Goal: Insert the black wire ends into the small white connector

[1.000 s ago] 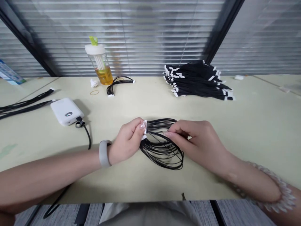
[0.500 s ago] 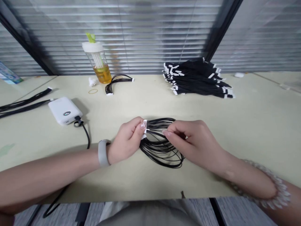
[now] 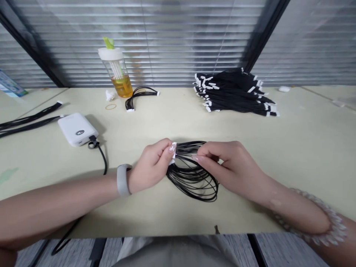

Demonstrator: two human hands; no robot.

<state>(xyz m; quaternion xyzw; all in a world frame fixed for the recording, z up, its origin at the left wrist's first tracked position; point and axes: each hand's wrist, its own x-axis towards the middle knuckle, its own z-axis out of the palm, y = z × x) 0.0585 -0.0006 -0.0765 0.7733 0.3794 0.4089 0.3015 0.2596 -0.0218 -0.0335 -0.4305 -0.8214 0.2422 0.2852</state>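
In the head view my left hand (image 3: 155, 163) is closed, with thumb and fingers pinching the white connectors (image 3: 173, 152) of a wire harness. Many thin black wires (image 3: 197, 181) run from there in a loop that bows to the right, just above the table. On the right side of the loop, my right hand (image 3: 233, 167) pinches a black wire between thumb and forefinger, a short way from the connectors. My fingers hide part of the connectors and of the wires.
Behind lies a pile of black harnesses (image 3: 236, 91) with white ends. A short harness (image 3: 141, 94) lies by a drink bottle (image 3: 116, 74). On the left are a white power bank (image 3: 78, 129) with a black cable (image 3: 102, 155), and more black harnesses (image 3: 30, 120). The table's front edge (image 3: 155, 236) is close.
Both hands and the wire loop have shifted very slightly to the right in view. The light wire tip seen at the connectors before now shows less. Both grips look the same.
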